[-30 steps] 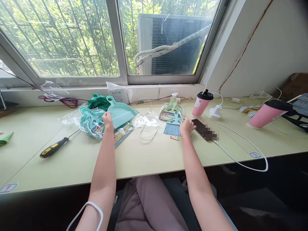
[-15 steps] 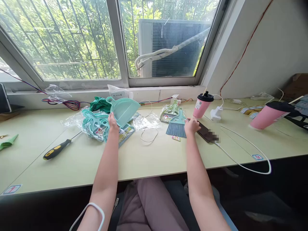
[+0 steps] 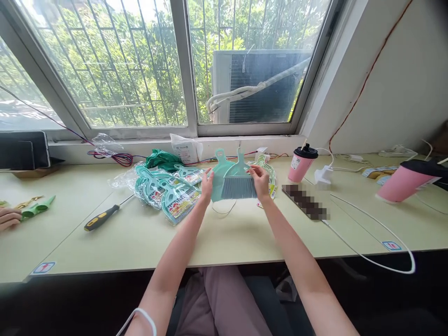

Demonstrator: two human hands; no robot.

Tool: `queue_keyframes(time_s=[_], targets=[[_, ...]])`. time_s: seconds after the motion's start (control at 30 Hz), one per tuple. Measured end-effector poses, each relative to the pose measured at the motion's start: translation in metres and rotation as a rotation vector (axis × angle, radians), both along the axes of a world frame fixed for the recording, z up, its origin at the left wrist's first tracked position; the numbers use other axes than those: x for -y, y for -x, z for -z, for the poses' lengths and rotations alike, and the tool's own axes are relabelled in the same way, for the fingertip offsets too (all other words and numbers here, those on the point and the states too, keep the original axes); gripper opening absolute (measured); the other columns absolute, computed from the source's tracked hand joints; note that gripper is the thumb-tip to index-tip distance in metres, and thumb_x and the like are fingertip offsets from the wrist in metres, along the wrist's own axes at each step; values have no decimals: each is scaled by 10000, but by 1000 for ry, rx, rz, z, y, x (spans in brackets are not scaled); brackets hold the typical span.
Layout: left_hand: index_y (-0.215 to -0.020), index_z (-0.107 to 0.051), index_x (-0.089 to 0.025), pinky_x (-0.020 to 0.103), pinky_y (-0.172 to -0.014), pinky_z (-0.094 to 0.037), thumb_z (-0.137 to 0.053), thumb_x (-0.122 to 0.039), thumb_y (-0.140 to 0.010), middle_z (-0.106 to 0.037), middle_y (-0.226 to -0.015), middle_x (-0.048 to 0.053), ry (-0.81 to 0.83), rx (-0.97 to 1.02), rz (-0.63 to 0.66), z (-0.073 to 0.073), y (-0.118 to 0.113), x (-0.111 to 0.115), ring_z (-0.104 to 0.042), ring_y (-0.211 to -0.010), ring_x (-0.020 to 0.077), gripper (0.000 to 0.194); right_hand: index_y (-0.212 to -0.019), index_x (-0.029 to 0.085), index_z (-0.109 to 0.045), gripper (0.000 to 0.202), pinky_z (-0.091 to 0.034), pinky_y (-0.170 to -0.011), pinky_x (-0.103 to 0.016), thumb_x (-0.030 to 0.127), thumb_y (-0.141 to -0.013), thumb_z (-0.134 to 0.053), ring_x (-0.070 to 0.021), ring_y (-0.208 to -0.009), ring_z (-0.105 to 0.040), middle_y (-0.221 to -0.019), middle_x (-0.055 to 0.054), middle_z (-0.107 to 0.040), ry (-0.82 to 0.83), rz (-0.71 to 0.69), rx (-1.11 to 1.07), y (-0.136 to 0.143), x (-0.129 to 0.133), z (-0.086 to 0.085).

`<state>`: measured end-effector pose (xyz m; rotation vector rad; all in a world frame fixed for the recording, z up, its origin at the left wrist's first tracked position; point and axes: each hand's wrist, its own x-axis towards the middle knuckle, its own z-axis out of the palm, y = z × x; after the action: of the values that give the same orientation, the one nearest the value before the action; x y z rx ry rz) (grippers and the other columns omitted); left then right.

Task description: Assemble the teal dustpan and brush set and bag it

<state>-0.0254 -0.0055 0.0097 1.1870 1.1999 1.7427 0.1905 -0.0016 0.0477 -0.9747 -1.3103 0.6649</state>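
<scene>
My left hand [image 3: 207, 186] grips the left edge of a mint-green dustpan [image 3: 217, 179], its round handle loop pointing up. In my right hand [image 3: 259, 181] is a small mint brush [image 3: 240, 169] with grey-blue bristles, held by its right side. The brush lies over the front of the dustpan, bristles down, handle up; both are held above the table. Left of them, several mint brush-and-dustpan sets [image 3: 154, 186] in clear plastic lie in a pile. A green set [image 3: 271, 175] in plastic is partly hidden behind my right hand.
A screwdriver [image 3: 102, 218] lies at the left. Another person's hand [image 3: 10, 218] is at the far left beside green pieces [image 3: 39, 206]. To the right are a phone [image 3: 304, 203], white cable, charger [image 3: 323, 175] and two pink cups [image 3: 301, 164].
My hands have come together, the left moving right with the dustpan, the right lifting the brush off the table onto its front. Another person's hand has appeared at far left.
</scene>
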Motion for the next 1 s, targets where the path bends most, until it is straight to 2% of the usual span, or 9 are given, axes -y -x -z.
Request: queue_keyframes(time_s=[0.1, 0.2, 0.3, 0.4, 0.47, 0.53, 0.67, 0.8, 1.0], targets=[[-1277, -543, -221, 361, -913, -442, -672, -569, -769, -616, -1178, 106, 2, -81, 43, 0, -16, 10, -598, -1037, 242, 628, -1084, 167, -646, 371, -489, -850, -394, 430, -909, -453, -257, -941, -648, -1021, -142, -706, 59, 164, 175, 27, 12, 17], [-1063, -646, -205, 340, -820, -448, -718, -565, -712, -654, -1003, 77, -85, -175, 159, -1, -20, 18, -600, -930, 242, 508, -1090, 174, -663, 367, -447, -885, -405, 412, -933, -431, -273, -987, -609, -1035, -143, -689, 19, 268, 362, 34, 23, 28], [-856, -656, -187, 316, -701, -415, -658, -579, -758, -593, -734, 20, -151, -278, 220, -5, -21, 25, -537, -733, 196, 404, -1044, 205, -686, 365, -384, -944, -427, 443, -944, -428, -286, -1062, -550, -1098, -141, -638, -37, 402, 517, 33, 31, 28], [-796, -634, -182, 299, -650, -364, -594, -582, -813, -532, -680, 3, -180, -351, 204, -9, -21, 30, -471, -674, 168, 402, -1077, 233, -666, 379, -347, -979, -424, 506, -927, -450, -281, -1149, -490, -1253, -129, -556, -94, 505, 516, 29, 32, 25], [-765, -616, -184, 295, -629, -336, -568, -585, -832, -499, -662, 0, -186, -381, 187, -9, -22, 31, -441, -657, 160, 410, -1182, 229, -604, 450, -364, -974, -394, 555, -897, -479, -262, -1179, -483, -1306, -126, -530, -132, 469, 396, 25, 27, 24], [-730, -593, -186, 292, -615, -318, -558, -589, -838, -476, -653, 0, -194, -387, 161, -9, -21, 31, -419, -648, 156, 419, -1213, 213, -574, 537, -408, -922, -358, 607, -855, -511, -246, -1132, -523, -1251, -120, -577, -114, 292, 259, 19, 19, 26], [-715, -587, -188, 292, -613, -315, -543, -592, -842, -480, -657, 7, -193, -405, 137, -9, -20, 31, -413, -649, 159, 426, -804, 178, -656, 556, -434, -685, -294, 723, -743, -562, -193, -750, -539, -758, -38, -621, 53, -84, 128, 10, 6, 32], [-753, -614, -191, 296, -626, -322, -546, -584, -832, -493, -655, 9, -180, -418, 135, -11, -20, 32, -423, -657, 166, 407, -589, 190, -562, 550, -344, -563, -261, 730, -667, -630, -125, -589, -360, -555, 34, -417, 82, -65, 44, 10, 5, 33], [-754, -617, -197, 300, -646, -333, -557, -575, -800, -504, -665, 12, -157, -377, 134, -7, -23, 29, -433, -678, 176, 385, -533, 217, -537, 506, -348, -537, -264, 688, -708, -593, -138, -585, -361, -513, 31, -364, 133, 51, 93, 14, 7, 34]])
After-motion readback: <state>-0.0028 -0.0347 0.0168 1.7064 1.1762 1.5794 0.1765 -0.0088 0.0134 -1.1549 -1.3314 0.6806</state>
